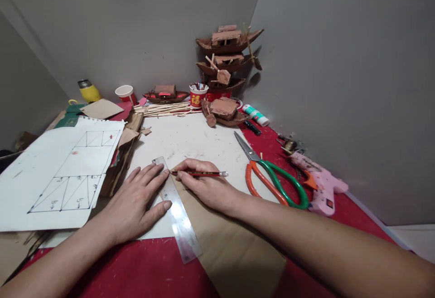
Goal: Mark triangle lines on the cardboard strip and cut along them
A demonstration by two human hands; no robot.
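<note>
A clear ruler [180, 225] lies slanted along the left edge of a brown sheet of card [238, 257]. My left hand [137, 202] rests flat with its fingers spread, the fingertips pressing on the upper part of the ruler. In my right hand [207, 187] is a dark red pencil [204, 173], pinched near its point, which touches the card or ruler edge by my left fingertips. Under the card's upper part is a white sheet [163, 134] on the red table cover [146, 271].
Orange-and-green scissors [272, 175] and a pink glue gun [319, 187] lie at right. A paper with line drawings [78, 153] covers stacked cardboard at left. Behind are model boats [226, 105], thin sticks [163, 109], a red cup [198, 98] and a yellow bottle [90, 92].
</note>
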